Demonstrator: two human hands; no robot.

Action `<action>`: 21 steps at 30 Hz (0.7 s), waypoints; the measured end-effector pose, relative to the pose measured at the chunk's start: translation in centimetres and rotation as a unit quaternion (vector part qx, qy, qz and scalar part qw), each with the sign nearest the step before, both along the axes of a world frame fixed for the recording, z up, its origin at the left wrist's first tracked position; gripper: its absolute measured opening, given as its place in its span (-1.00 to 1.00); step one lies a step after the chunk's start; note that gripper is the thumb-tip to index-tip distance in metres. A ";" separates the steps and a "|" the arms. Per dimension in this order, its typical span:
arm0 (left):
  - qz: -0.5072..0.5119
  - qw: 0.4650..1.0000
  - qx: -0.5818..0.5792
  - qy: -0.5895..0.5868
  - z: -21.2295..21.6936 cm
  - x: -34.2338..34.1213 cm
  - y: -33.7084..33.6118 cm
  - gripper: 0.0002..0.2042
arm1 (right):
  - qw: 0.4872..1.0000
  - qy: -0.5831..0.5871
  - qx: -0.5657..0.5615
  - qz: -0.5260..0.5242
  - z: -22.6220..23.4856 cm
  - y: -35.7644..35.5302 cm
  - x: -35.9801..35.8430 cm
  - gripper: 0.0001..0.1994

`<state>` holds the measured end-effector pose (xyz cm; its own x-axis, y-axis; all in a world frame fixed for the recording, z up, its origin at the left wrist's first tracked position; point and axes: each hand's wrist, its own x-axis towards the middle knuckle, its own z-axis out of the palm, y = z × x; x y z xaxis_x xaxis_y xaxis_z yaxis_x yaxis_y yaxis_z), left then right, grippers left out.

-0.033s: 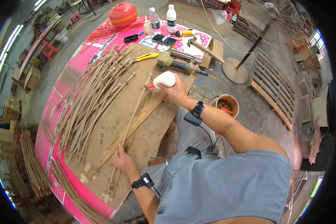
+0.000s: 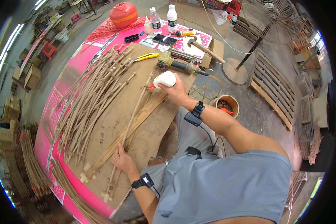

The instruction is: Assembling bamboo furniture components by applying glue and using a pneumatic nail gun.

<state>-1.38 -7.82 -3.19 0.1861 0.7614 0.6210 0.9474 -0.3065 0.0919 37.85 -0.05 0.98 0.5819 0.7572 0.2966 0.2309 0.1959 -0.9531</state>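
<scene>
My right hand (image 2: 178, 90) is closed round a white squeeze bottle (image 2: 165, 79) tipped over. Its red nozzle (image 2: 151, 86) is at the upper end of a long thin wooden stick (image 2: 135, 114), by a small knob; whether it touches cannot be seen. Farther down that stick, my left hand (image 2: 124, 161) has its thumb and fingers closed on the shaft. The stick lies slanting beside flat wooden strips (image 2: 117, 146) on a brown board (image 2: 100, 170). To the left spreads a heap of similar knobbed sticks (image 2: 91, 97).
Beyond my right hand lie an air tool (image 2: 177, 65) with a hose, a yellow cutter (image 2: 147, 57) and a hammer (image 2: 207, 50). Bottles, a phone (image 2: 164, 40) and a red ball of twine (image 2: 123, 15) sit farther back. A bucket (image 2: 233, 102) and a fan stand (image 2: 235, 71) are right.
</scene>
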 end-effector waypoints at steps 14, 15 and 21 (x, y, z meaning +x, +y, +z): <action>-0.009 1.000 0.018 -0.010 0.1 0.8 0.6 -0.72 | 0.999 -0.029 -0.002 0.012 0.1 0.7 0.7 -0.47; -0.008 1.000 0.018 -0.011 0.1 0.8 0.6 -0.72 | 0.999 -0.030 -0.002 0.013 0.3 0.7 0.7 -0.47; -0.010 1.000 0.022 -0.019 0.3 0.9 0.5 -0.72 | 0.998 -0.055 -0.018 0.025 1.0 0.4 0.6 -0.46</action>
